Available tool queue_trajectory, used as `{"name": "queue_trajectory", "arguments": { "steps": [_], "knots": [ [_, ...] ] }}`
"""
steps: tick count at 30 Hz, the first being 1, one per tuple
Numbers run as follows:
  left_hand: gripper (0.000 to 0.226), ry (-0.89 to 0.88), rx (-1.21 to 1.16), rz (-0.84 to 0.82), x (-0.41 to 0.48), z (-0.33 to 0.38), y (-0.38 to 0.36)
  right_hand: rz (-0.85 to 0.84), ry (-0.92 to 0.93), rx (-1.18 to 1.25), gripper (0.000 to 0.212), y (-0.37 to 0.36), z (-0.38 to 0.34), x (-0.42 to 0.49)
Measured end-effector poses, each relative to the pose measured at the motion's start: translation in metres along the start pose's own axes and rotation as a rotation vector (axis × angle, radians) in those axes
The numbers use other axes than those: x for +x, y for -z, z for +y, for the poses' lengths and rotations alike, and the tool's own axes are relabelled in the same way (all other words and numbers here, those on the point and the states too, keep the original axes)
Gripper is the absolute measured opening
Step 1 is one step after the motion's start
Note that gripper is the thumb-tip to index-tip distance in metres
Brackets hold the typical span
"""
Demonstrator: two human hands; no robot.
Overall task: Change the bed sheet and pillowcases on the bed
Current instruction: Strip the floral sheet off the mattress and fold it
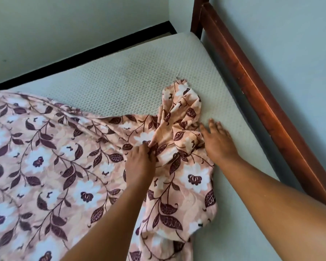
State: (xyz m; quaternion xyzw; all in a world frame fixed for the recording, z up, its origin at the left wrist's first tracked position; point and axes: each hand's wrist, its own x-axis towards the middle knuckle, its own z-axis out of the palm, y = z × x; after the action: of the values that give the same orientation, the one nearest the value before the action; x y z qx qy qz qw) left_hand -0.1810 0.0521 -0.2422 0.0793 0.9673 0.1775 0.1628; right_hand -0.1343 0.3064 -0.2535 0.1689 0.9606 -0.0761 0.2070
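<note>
Your left hand (pixel 139 162) pinches the floral sheet (pixel 45 166), spread toward 8 o'clock, likely to draw its bunched corner to 1 o'clock; your right hand (pixel 217 140) lies flat and unclenched on bare mattress (pixel 120 81), probably bracing

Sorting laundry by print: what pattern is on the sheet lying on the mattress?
The sheet is peach with white flowers and maroon leaves; head view.

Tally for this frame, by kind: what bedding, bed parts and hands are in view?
floral sheet: 1
mattress, bare: 1
wooden bed frame: 1
hands: 2 (left hand pinching the sheet, right hand flat on the mattress)
Total: 5
</note>
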Motion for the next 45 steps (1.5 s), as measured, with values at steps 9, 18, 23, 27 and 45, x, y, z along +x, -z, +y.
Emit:
{"name": "queue_trajectory", "arguments": {
  "steps": [9, 18, 23, 27, 45],
  "knots": [
    [0.067, 0.045, 0.038, -0.320, -0.075, -0.001, 0.086, -0.010, -0.034, 0.048, 0.069, 0.058, -0.052, -0.105],
    [0.077, 0.049, 0.114, -0.315, -0.212, -0.020, 0.206, -0.075, 0.216, -0.005, 0.071, 0.176, -0.157, -0.250],
    [0.080, 0.060, 0.123, -0.220, -0.294, -0.032, 0.258, -0.064, 0.344, -0.029, 0.074, 0.219, -0.209, -0.320],
    [0.080, 0.087, 0.143, -0.142, -0.350, -0.042, 0.282, -0.038, 0.385, -0.029, 0.077, 0.236, -0.232, -0.370],
    [0.079, 0.157, 0.138, -0.110, -0.477, -0.090, 0.320, -0.062, 0.411, -0.072, 0.079, 0.198, -0.256, -0.502]
  ]
}}
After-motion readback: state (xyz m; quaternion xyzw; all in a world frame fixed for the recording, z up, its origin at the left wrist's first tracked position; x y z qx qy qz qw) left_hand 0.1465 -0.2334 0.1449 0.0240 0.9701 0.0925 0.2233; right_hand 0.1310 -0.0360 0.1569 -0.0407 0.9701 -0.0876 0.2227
